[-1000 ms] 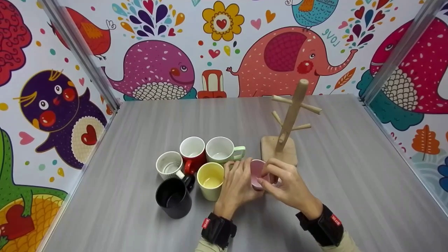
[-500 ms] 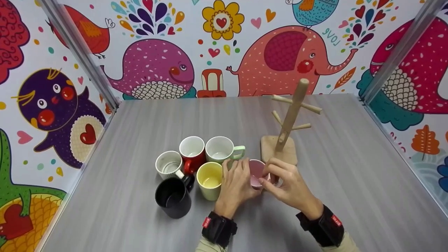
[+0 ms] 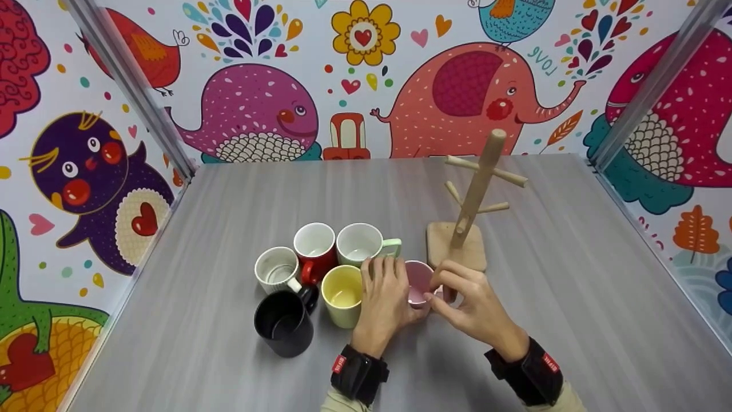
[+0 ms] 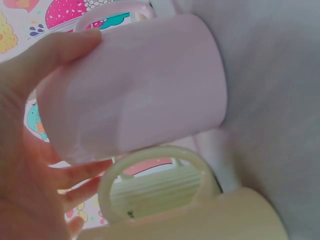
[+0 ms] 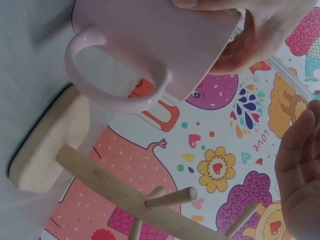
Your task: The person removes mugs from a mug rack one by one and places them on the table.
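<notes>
A pink mug [image 3: 420, 280] stands upright on the table, its handle [image 5: 122, 104] turned toward the wooden mug tree [image 3: 474, 200]. My left hand [image 3: 384, 294] grips the mug near its rim, thumb on one side and fingers on the other. In the right wrist view my right hand [image 5: 302, 170] is apart from the mug, its fingers loosely bent and holding nothing. From the head it appears over the mug's handle side. Close to the left hand are a yellow mug [image 3: 343, 294] and a mug with a pale green handle [image 3: 359, 245].
A red mug [image 3: 315, 252], a white ribbed mug [image 3: 277, 270] and a black mug [image 3: 284, 323] stand close together on the left. Bare pegs stick out from the mug tree's post. Printed panels [image 3: 354, 80] border the grey table [image 3: 229, 200].
My left hand and the pink mug have shifted very slightly to the left. The right hand stays nearly in place, and the other mugs and mug tree have not moved.
</notes>
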`<state>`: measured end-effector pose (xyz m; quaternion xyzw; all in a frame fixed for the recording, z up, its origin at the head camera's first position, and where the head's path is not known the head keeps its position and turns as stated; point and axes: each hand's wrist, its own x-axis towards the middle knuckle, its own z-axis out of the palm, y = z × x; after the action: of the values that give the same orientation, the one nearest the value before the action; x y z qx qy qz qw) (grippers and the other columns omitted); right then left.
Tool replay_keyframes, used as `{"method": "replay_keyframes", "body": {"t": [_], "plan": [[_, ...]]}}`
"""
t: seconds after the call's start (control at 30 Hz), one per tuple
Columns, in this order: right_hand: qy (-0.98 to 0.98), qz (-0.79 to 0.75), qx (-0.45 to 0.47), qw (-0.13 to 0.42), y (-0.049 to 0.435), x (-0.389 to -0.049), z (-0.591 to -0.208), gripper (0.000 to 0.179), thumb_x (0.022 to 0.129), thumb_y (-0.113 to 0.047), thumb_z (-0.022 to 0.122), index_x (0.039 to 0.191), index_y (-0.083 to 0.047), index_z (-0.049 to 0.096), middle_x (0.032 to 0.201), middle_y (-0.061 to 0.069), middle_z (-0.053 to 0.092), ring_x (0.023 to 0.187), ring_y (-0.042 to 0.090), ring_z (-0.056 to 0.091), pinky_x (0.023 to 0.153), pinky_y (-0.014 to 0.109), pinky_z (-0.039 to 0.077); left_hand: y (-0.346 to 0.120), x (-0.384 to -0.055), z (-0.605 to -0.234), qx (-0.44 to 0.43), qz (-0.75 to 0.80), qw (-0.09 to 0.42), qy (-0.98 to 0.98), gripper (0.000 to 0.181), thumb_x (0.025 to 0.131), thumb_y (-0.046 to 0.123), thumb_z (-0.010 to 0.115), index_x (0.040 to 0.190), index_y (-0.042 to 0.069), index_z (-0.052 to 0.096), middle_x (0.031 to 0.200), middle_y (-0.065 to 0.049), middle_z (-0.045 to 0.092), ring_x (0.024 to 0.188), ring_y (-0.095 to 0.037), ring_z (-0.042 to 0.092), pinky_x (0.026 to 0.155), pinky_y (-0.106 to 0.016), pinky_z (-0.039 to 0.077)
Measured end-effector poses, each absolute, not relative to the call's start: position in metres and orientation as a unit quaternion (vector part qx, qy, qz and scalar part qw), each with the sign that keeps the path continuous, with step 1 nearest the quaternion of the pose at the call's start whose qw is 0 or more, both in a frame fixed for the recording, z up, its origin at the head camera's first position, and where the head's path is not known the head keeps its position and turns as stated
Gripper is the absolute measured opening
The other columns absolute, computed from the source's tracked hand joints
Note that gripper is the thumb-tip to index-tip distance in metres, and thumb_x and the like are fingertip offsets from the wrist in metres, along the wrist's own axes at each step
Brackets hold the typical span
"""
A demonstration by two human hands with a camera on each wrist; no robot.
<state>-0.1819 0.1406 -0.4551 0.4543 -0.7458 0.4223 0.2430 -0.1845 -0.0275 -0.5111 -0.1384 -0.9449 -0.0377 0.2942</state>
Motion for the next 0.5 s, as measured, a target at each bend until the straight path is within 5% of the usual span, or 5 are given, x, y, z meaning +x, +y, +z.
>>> {"method": "replay_keyframes", "body": {"t": [0.5], "plan": [[-0.754, 0.420, 0.439, 0.250, 0.147, -0.184, -0.456, 0.027, 0.074, 0.012, 0.076, 0.085, -0.010, 0.066, 0.083, 0.001, 0.059, 0.061, 0.011, 0.051, 0.053, 0.018, 0.042, -0.032, -0.178, -0.499, -0.163, -0.087, 0.249, -0.951, 0.088, 0.065, 0.063, 0.085, 0.123, 0.002, 0.062, 0.119, -0.012, 0.062, 0.115, -0.029, 0.054, 0.101, -0.046, 0.039]]}}
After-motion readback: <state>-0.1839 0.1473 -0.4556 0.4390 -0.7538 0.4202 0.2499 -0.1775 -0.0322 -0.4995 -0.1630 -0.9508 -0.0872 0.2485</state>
